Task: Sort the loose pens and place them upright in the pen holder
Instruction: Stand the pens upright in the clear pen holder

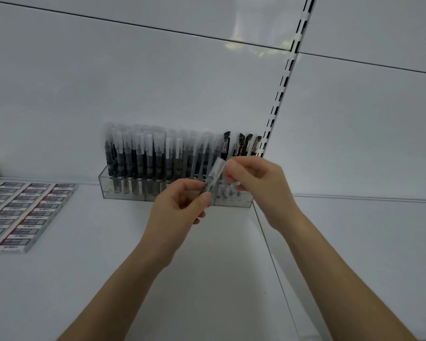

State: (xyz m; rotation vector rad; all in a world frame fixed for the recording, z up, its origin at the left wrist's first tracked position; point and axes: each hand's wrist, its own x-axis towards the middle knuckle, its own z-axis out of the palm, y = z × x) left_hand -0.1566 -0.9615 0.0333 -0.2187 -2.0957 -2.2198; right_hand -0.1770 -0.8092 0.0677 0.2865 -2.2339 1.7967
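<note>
Frosted pen (214,177) pinched between left hand (180,209) and right hand (255,185)

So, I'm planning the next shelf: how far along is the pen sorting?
Mostly done: the holder is packed with upright pens. In hand: the left hand grips one pen, the right hand pinching at its cap. Left: standing it in the holder; no other loose pens visible.

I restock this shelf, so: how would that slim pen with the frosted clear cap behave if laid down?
The slim pen with the frosted clear cap looks stiff and light: the left hand holds it by fingertips alone. Its round, smooth barrel would probably roll on the white shelf. The cap, by the right hand, might pull off.
</note>
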